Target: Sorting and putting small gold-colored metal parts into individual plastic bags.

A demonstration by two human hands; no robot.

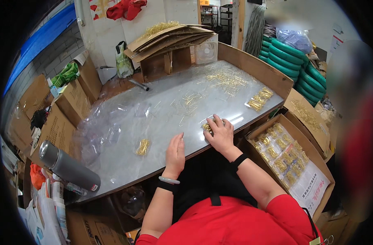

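My right hand (221, 135) lies at the near edge of the grey tabletop, its fingers curved over a small clear bag of gold-coloured metal hooks (207, 128). Part of that bag is hidden under the palm. To its left, my left hand (175, 154) hovers by the table edge, empty, with the fingers stretched out side by side. Another small bag of gold hooks (142, 147) lies on the table further left. Loose gold hooks (189, 103) are scattered beyond my hands, with a larger spread of hooks (227, 79) toward the back.
Several filled bags (260, 98) lie at the table's right end. An open carton (317, 192) of filled bags stands at lower right. Empty clear bags (102, 130) and a grey bottle (70, 167) are at left. Flattened cardboard (170, 41) is stacked behind. A blurred person stands at right.
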